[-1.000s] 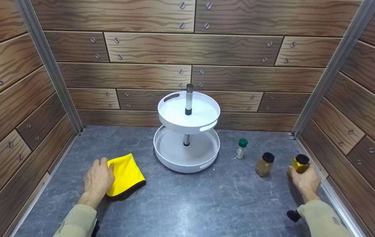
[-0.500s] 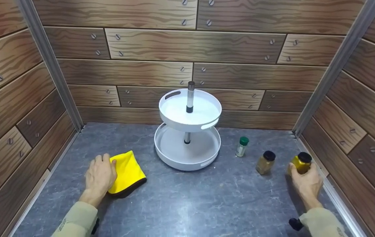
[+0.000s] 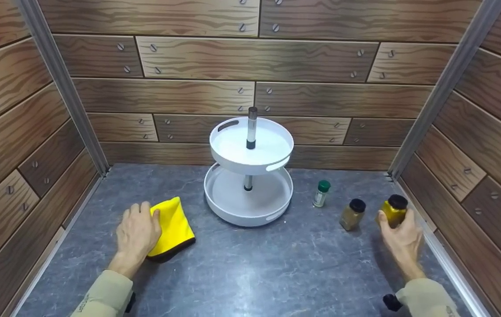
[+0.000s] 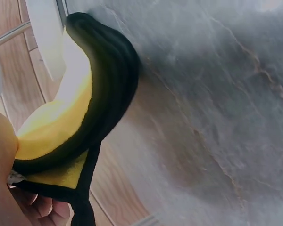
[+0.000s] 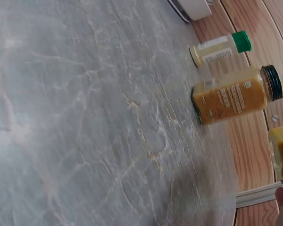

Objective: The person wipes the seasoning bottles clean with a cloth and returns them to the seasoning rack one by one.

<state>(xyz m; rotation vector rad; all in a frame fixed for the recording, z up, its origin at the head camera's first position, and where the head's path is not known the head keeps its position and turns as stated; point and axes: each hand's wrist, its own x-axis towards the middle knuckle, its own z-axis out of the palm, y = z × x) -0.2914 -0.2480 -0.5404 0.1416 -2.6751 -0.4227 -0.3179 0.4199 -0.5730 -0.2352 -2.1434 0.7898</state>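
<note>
my left hand (image 3: 138,229) has the yellow cloth (image 3: 173,224) pinched near its left side, thumb on one face, fingers curled in underneath. cloth is dark-edged, on the left part of the grey marbled surface (image 3: 250,273). left wrist view shows the dark edging (image 4: 115,80) bowed in a curve, with a fold below it.

my right hand (image 3: 402,235) is closed round the yellow jar (image 3: 393,215), thumb on its left side, black lid up and clear of my grip. jar is at the far right, near the side wall (image 3: 488,154). its base looks off the surface, but the right wrist view cuts it at the frame edge, so can't be certain.

just left of that: brown jar (image 3: 351,220), black lid, upright. further left and back: small green-capped bottle (image 3: 320,197), also upright. both standing free on the surface.

white two-tier stand (image 3: 250,220) at centre back, between cloth and bottle, touching neither. wood-plank back wall (image 3: 197,57) behind it.
</note>
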